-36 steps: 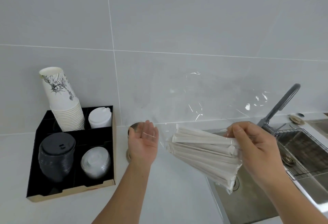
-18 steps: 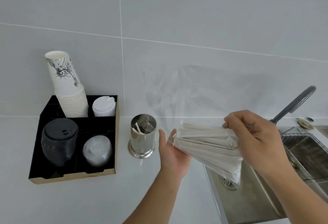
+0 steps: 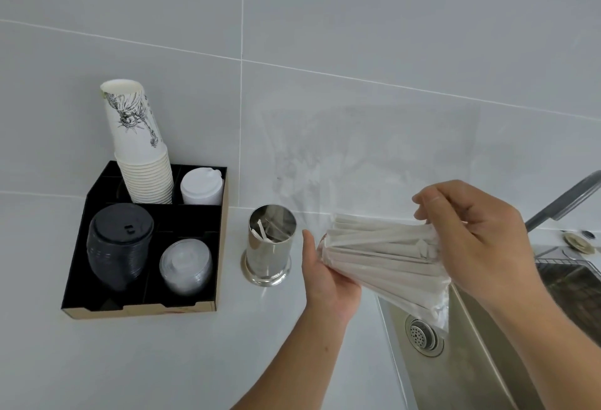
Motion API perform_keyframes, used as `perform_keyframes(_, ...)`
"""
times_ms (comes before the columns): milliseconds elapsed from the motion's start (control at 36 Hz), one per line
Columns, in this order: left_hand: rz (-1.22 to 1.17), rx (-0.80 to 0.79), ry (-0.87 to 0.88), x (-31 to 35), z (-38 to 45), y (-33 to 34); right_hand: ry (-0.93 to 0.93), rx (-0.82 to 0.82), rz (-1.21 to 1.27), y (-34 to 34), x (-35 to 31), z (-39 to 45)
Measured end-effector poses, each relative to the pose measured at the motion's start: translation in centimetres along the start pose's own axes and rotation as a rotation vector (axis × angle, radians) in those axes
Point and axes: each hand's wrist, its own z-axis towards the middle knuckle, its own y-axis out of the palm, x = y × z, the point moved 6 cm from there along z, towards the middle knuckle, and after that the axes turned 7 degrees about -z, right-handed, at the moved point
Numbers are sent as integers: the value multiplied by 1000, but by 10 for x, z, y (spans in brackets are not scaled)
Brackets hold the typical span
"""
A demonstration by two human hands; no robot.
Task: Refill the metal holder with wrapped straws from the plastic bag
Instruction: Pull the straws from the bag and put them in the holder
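Observation:
A shiny metal holder stands upright on the white counter, with a few wrapped straws leaning inside it. To its right I hold a clear plastic bag with a bundle of white wrapped straws lying nearly level. My right hand pinches the straws' right ends through the bag. My left hand cups the bundle's left end from below, fingers apart, just right of the holder. The bag's loose open part billows up against the wall.
A black cardboard organizer at the left holds a stack of paper cups, white lids, black lids and clear lids. A steel sink with drain and a grey faucet lie at the right.
My left hand has moved right from in front of the holder and come under the straw bundle's left end. The holder has come into view. The right hand keeps its hold.

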Motion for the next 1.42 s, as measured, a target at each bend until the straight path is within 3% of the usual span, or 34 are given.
perform_keyframes(361, -28, -18, 19, 2, -2, 9, -215, 43, -90, 1, -18, 22)
perform_keyframes(1417, -225, 64, 93, 20, 7, 9, -335, -8, -109, 23, -25, 45)
